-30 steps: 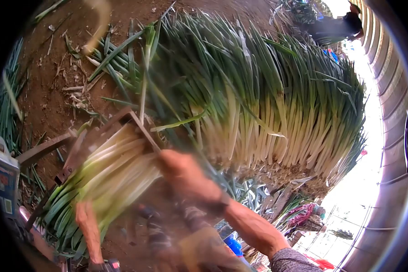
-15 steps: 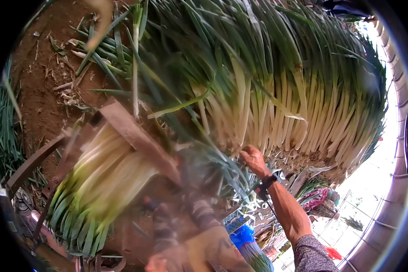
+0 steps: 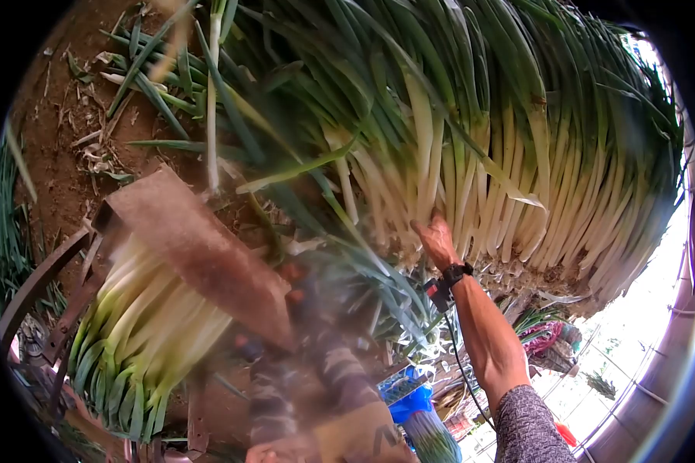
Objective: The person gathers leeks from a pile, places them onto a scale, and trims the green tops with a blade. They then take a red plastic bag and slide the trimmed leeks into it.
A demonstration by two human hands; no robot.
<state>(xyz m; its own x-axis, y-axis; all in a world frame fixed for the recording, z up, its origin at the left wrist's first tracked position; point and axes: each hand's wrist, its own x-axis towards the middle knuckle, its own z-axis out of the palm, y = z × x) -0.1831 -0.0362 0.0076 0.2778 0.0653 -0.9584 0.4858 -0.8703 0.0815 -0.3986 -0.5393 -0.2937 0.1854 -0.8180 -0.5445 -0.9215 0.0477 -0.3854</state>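
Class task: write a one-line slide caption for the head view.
Right hand reaches into stacked leeks; a bundle lies in a metal frame.

The right hand (image 3: 437, 241) has left the bundle in the metal frame (image 3: 201, 247) — it now reaches out toward one o'clock, fingers against the big leek stack (image 3: 471, 139).

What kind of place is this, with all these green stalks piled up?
Probably a farm packing spot under a plastic tunnel: a big stack of harvested leeks, bare soil, and a metal bundling frame holding more.
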